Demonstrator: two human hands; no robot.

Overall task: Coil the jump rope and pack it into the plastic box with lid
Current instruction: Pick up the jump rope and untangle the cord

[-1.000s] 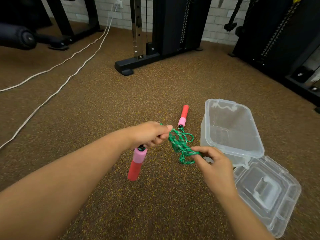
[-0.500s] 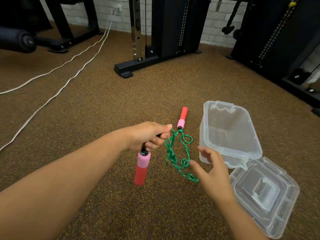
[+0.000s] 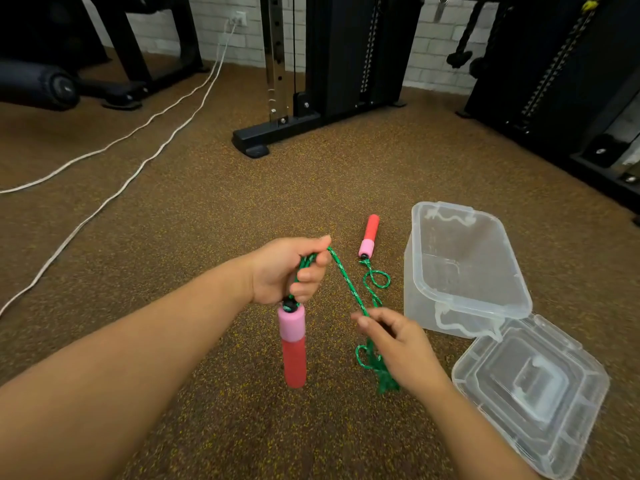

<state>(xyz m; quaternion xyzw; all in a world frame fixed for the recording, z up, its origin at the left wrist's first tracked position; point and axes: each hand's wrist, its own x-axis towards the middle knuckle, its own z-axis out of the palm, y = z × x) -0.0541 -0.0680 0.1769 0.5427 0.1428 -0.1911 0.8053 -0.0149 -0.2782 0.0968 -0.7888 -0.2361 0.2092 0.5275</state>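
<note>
My left hand (image 3: 289,270) grips loops of the green jump rope (image 3: 348,287), and one red-and-pink handle (image 3: 292,344) hangs down from below that fist. A strand runs taut from the left hand down to my right hand (image 3: 391,336), which pinches it between thumb and fingers; more rope dangles under that hand. The second handle (image 3: 369,237) lies on the floor, its rope curling toward my right hand. The clear plastic box (image 3: 464,271) stands open on the right, with its lid (image 3: 530,393) lying upside down on the floor beside it.
Speckled brown rubber floor all around. A black weight machine base (image 3: 273,136) stands ahead, more black gym frames (image 3: 554,81) at the right. Two white cables (image 3: 121,161) cross the floor at the left. A padded roller (image 3: 41,86) sits at far left.
The right hand let the bundled loops drop, then slid down and took a strand, pulling it taut toward me. The left hand rose slightly, its handle now hanging straight down.
</note>
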